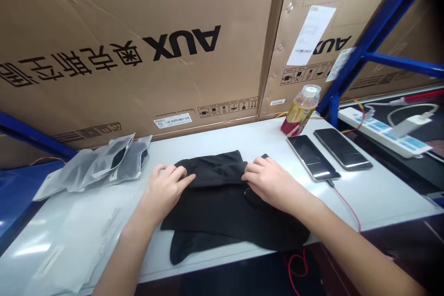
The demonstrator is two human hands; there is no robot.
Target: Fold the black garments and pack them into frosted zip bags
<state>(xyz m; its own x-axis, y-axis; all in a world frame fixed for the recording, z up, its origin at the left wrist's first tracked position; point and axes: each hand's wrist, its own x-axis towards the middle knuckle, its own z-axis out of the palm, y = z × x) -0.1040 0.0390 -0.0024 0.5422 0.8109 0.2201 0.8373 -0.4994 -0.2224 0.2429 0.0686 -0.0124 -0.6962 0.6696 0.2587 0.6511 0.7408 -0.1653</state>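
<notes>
A black cloth garment (222,212) lies on the white table (263,143), its far part folded over toward the front edge. My left hand (169,185) pinches the left end of the folded part between thumb and fingers. At the right end of the same fold, my right hand (265,178) is closed on the fabric, fingers bent together. A rounded piece of the black cloth sticks out below at the front left, near the table's edge.
Frosted plastic bags (100,162), some with dark contents, lie at the left above clear bags (72,240). A bottle (301,111), two phones (312,157) and a power strip (385,132) are at the right. Large cartons (138,78) stand behind.
</notes>
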